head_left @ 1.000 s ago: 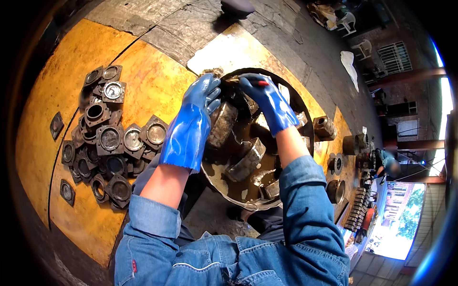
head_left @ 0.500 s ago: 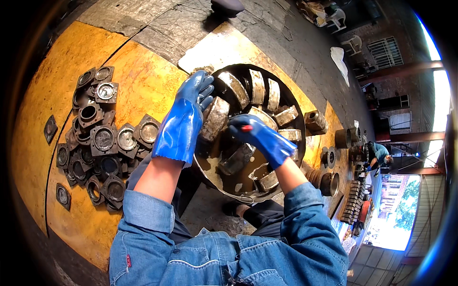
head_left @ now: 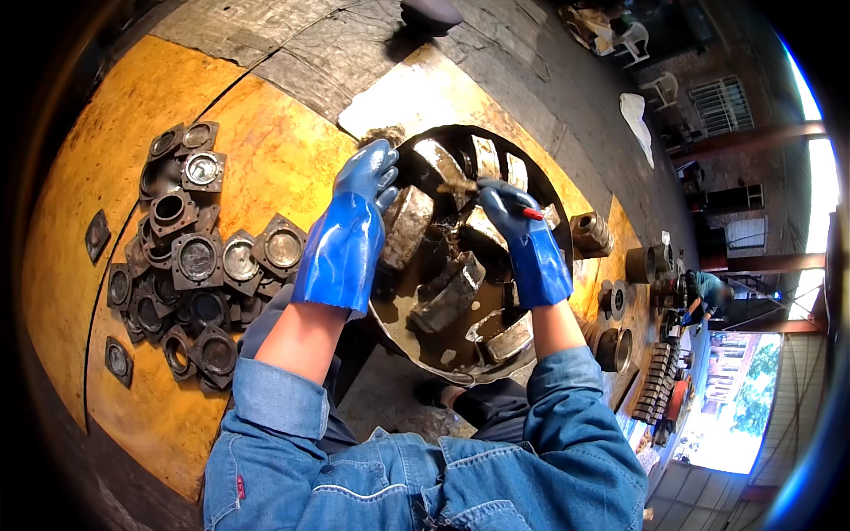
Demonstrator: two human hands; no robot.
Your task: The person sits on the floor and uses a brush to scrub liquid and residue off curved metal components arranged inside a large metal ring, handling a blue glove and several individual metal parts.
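Note:
A round dark tub [head_left: 458, 375] in front of me holds murky liquid and several curved metal blocks [head_left: 450, 292]. My left hand [head_left: 365, 181], in a blue rubber glove, is at the tub's left edge, its fingers bent over beside a wet metal block [head_left: 407, 228]. What they grip, if anything, is hidden. Over the middle right of the tub, my gloved right hand [head_left: 513, 212] is closed round a brush [head_left: 532, 213]; its red handle end shows by the wrist. Its brownish tip points left, to the upper blocks.
Greasy square flanged metal parts [head_left: 195, 258] lie heaped on the yellow board [head_left: 266, 133] at left. Metal rings and cylinders [head_left: 614, 350] stand right of the tub. A dark stool seat [head_left: 431, 15] is at the far side. Another person [head_left: 708, 296] bends over farther right.
My right hand has moved up and to the right with the brush, uncovering blocks in the tub's middle. My left hand stays at the tub's left edge.

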